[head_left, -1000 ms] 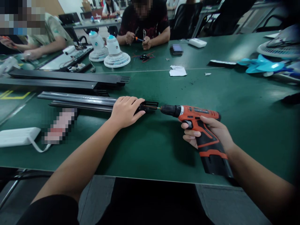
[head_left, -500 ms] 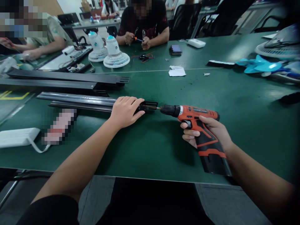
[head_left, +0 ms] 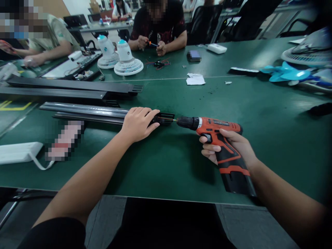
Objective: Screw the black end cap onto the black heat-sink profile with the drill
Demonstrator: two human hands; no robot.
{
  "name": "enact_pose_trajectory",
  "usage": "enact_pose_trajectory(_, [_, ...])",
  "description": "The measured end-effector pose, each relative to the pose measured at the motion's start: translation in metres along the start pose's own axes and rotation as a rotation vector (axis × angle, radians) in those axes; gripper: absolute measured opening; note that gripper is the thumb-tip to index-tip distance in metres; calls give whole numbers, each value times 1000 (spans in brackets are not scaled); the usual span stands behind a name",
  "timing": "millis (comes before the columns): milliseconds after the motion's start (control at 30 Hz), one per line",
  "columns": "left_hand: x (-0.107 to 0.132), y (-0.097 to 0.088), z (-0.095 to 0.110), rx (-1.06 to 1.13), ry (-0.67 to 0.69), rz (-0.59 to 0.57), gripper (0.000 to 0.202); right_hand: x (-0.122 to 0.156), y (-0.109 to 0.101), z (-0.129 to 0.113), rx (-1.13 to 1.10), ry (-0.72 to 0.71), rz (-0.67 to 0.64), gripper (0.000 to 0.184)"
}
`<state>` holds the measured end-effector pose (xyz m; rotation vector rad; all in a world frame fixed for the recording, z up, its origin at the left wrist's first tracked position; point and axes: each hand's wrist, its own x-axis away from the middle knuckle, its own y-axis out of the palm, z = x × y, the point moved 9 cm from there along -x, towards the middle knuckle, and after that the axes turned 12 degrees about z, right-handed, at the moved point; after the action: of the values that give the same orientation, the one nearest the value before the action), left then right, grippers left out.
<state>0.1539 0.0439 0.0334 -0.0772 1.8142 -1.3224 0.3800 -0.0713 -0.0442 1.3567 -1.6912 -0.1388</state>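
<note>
My left hand (head_left: 138,122) lies over the right end of a long dark metal rail (head_left: 85,112) on the green table (head_left: 181,162), fingers curled on it and pressing it down. My right hand (head_left: 228,147) grips the handle of an orange and black cordless drill (head_left: 218,138), one finger by the trigger. The drill lies level, and its bit touches the black end piece (head_left: 164,119) of the rail just past my left fingertips.
Two more black rails (head_left: 64,88) lie behind. A white box (head_left: 18,152) sits at the left edge. Two small white fans (head_left: 121,57), paper scraps (head_left: 195,79) and blue fan blades (head_left: 287,74) lie farther back. Two people work across the table.
</note>
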Motion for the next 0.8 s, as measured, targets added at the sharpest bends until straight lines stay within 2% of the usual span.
enact_pose_trajectory(300, [-1, -1, 2, 18, 2, -13, 48, 1, 2, 0, -19, -1, -26, 37])
enact_pose_trajectory(600, [-1, -1, 1, 0, 5, 7, 48, 0, -1, 0, 19, -11, -5, 28])
enact_pose_trajectory(800, [-1, -2, 1, 12, -7, 2, 47, 1, 0, 0, 7, -7, -6, 29])
